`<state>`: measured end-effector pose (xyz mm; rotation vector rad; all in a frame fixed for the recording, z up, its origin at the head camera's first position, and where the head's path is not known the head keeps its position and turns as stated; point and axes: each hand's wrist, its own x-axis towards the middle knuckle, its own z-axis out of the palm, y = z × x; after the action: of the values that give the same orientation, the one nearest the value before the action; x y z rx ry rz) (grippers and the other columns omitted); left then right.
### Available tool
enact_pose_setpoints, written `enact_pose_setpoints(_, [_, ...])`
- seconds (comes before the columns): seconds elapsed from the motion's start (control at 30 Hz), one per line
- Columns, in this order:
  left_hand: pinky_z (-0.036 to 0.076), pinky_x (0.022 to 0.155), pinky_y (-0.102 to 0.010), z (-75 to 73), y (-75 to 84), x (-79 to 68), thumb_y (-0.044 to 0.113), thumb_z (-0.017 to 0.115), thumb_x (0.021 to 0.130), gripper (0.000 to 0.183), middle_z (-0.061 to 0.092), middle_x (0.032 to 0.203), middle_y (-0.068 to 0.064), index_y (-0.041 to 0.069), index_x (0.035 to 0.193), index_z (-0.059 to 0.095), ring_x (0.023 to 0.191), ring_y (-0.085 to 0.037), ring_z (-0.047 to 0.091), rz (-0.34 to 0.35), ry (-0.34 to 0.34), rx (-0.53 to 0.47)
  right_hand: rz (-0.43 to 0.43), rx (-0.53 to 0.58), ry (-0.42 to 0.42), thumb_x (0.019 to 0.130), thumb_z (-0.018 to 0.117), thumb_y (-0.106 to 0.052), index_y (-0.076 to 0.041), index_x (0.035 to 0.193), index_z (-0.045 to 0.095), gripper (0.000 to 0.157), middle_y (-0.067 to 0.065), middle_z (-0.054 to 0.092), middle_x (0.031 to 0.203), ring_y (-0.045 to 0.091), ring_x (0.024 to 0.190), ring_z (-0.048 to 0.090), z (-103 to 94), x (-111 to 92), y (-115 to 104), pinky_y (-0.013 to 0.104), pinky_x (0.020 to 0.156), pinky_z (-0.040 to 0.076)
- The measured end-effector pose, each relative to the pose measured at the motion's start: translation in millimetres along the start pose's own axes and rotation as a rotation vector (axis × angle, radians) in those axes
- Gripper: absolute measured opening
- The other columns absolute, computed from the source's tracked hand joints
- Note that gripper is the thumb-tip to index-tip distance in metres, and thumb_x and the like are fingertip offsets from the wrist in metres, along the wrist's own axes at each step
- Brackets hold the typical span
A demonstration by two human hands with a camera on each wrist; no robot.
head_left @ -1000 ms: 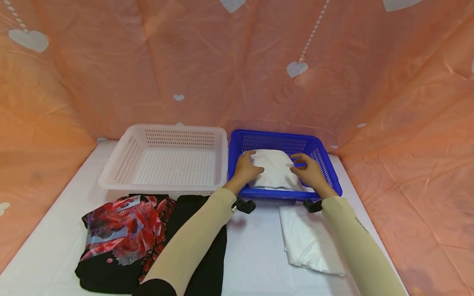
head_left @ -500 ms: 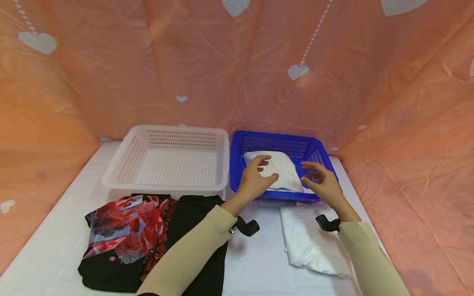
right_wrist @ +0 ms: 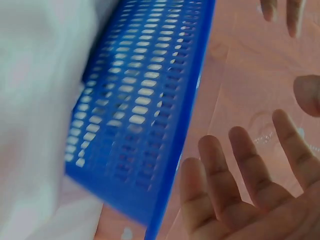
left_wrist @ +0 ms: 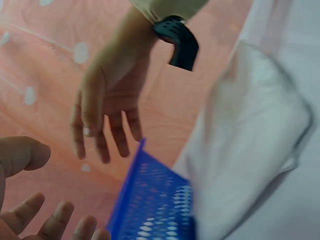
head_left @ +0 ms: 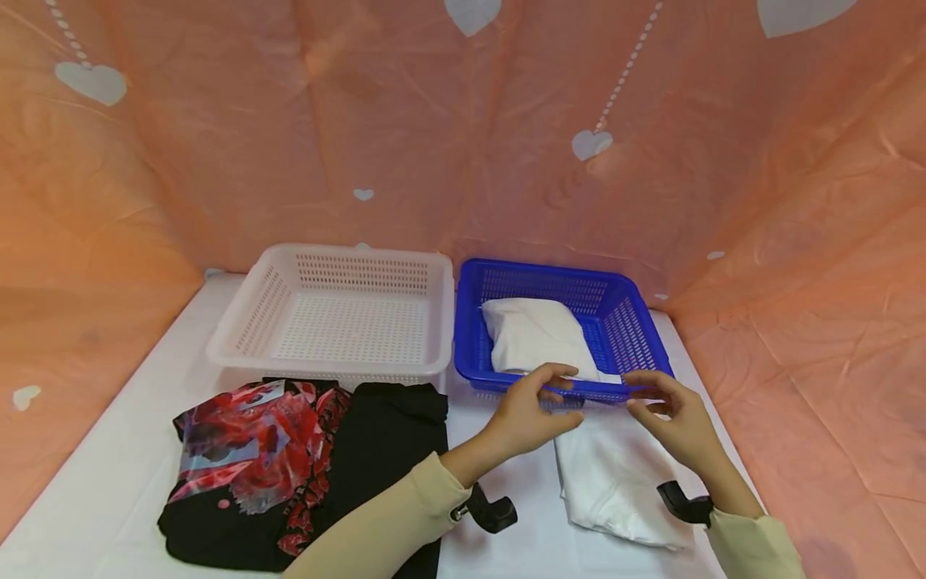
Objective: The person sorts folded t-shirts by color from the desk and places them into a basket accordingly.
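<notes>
My left hand (head_left: 531,414) hovers over the front rim of the blue basket (head_left: 468,354), its fingers loosely bent around nothing. My right hand (head_left: 680,422) is near the basket's front right corner, fingers relaxed and thumb apart. Inside the basket lies a white folded cloth (head_left: 538,338), toward its left side. Below the hands, a white folded garment (head_left: 615,482) lies flat on the table. The left wrist view shows the right hand (left_wrist: 112,95) hanging with spread fingers beside this white garment (left_wrist: 255,125). In the right wrist view, the right hand's fingers (right_wrist: 250,175) hold nothing.
A white perforated basket (head_left: 347,322) stands left of the blue one, with nothing in it. In front of it lie a folded black garment with a red print (head_left: 253,450) and a plain black folded garment (head_left: 391,434). An orange curtain (head_left: 463,161) encloses the table's back and sides.
Both hands have left the white folded cloth in the blue basket and drawn back toward the front and right, above the front rim. The cloth stays in the basket.
</notes>
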<state>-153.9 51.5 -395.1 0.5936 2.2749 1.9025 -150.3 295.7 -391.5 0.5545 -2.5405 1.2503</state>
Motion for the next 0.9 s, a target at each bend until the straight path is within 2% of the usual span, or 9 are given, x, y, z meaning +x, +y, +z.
enact_pose_setpoints(0.13, [0.05,0.081,-0.02,10.3,-11.3,-9.0,0.016,0.077,0.078,0.051,0.067,0.118,-0.005,0.016,0.126,0.059,0.1,-0.017,0.064,-0.035,-0.04,0.056,0.026,-0.1,0.006,0.081,0.071,0.002,-0.003,0.116,0.064,0.037,-0.023,0.06,0.108,-0.011,0.092,0.057,-5.4,-18,2,0.014,0.071,0.05])
enact_pose_setpoints(0.37, [0.05,0.079,-0.026,27.4,-30.3,-20.3,0.02,0.078,0.075,0.057,0.062,0.121,-0.009,0.017,0.128,0.058,0.106,-0.03,0.062,-0.18,-0.076,0.094,0.132,-0.255,-0.019,0.081,0.075,-0.009,-0.008,0.121,0.063,0.041,0.01,0.065,0.11,-0.01,0.092,0.055,-15.6,-44,14,0.022,0.068,0.05])
enact_pose_setpoints(0.43, [0.05,0.078,-0.028,31.1,-35.5,-22.6,0.02,0.079,0.074,0.058,0.062,0.12,-0.011,0.017,0.128,0.058,0.105,-0.03,0.062,-0.222,-0.084,0.103,0.164,-0.283,-0.025,0.081,0.075,-0.012,-0.01,0.121,0.063,0.041,0.005,0.065,0.111,-0.009,0.091,0.054,-18.7,-50,20,0.022,0.067,0.049])
enact_pose_setpoints(0.57, [0.05,0.079,-0.029,37.3,-43.5,-26.5,0.02,0.08,0.071,0.06,0.063,0.116,-0.011,0.017,0.126,0.058,0.104,-0.028,0.063,-0.274,-0.093,0.13,0.216,-0.307,-0.057,0.081,0.076,-0.014,-0.012,0.119,0.064,0.04,0.003,0.064,0.113,0.0,0.09,0.058,-24.3,-59,34,0.024,0.065,0.049])
enact_pose_setpoints(0.7, [0.048,0.078,-0.026,42.3,-49.3,-28.6,0.019,0.081,0.069,0.061,0.059,0.112,-0.011,0.017,0.125,0.057,0.099,-0.026,0.063,-0.298,-0.083,0.139,0.287,-0.287,-0.14,0.083,0.074,-0.017,-0.01,0.122,0.061,0.041,0.019,0.063,0.118,0.008,0.088,0.062,-28.3,-66,44,0.025,0.065,0.05])
enact_pose_setpoints(0.9, [0.049,0.075,-0.027,48.0,-54.7,-31.1,0.015,0.081,0.067,0.07,0.052,0.115,-0.013,0.019,0.13,0.052,0.093,-0.027,0.062,-0.338,-0.061,0.088,0.388,-0.259,-0.238,0.085,0.072,-0.023,-0.01,0.126,0.058,0.044,0.026,0.059,0.122,0.003,0.085,0.061,-26.1,-72,51,0.024,0.065,0.05])
